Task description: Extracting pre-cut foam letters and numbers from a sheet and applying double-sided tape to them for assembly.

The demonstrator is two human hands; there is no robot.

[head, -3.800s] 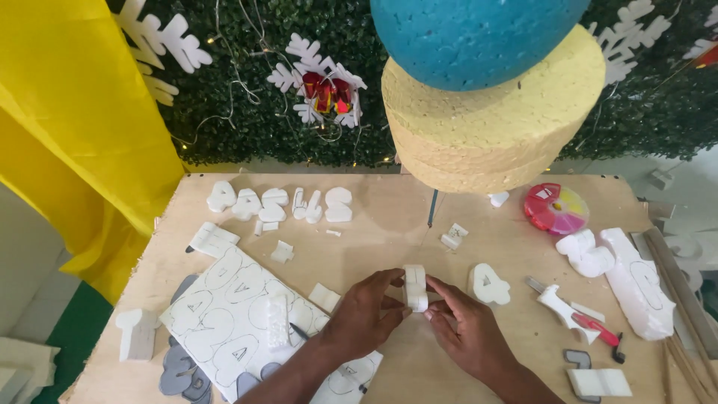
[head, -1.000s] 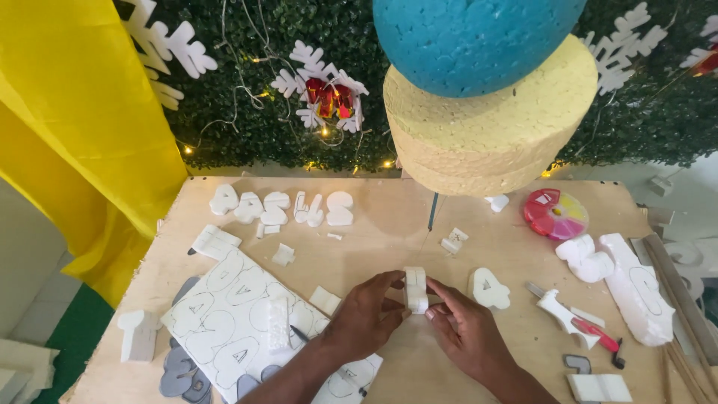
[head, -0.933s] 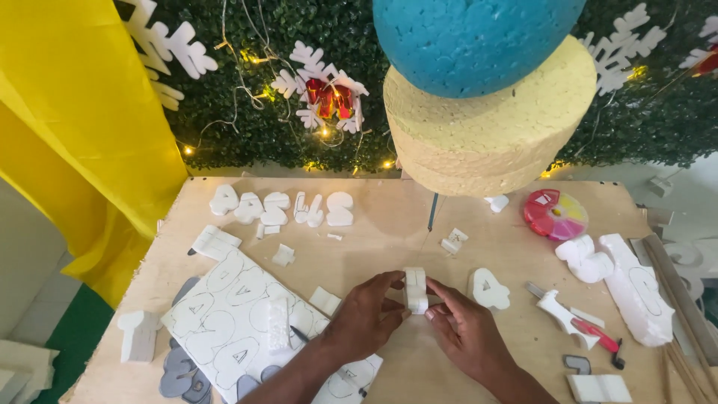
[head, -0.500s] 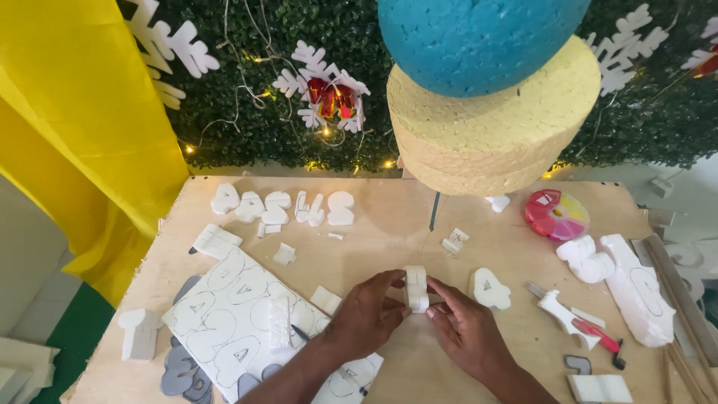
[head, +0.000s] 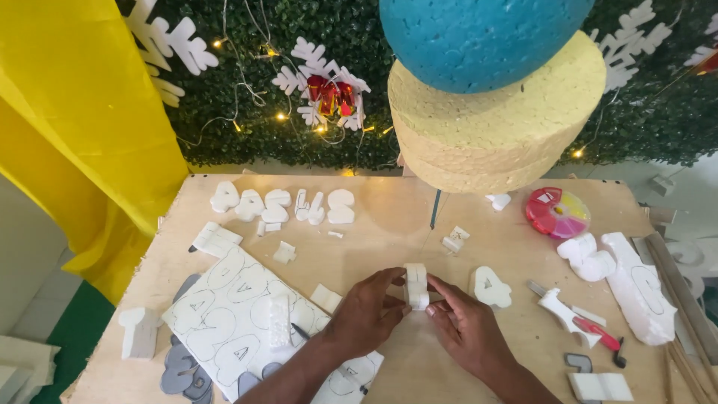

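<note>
White foam piece [head: 416, 286] stands upright, gripped between left hand [head: 366, 314] and right hand [head: 467, 329] fingers.

Bare counter [head: 389, 224] lies beyond the grip, open up to the row of foam letters [head: 280, 206] at the far edge. Left of the grip: foam sheet [head: 239, 314] and a loose offcut [head: 325, 298] close by. Right: foam cutout [head: 491, 287] near, then the knife [head: 580, 322] and foam slab [head: 639, 288]. Overhead, the yellow foam disc [head: 493, 120] and blue ball [head: 479, 37] hang above the far counter.
</note>
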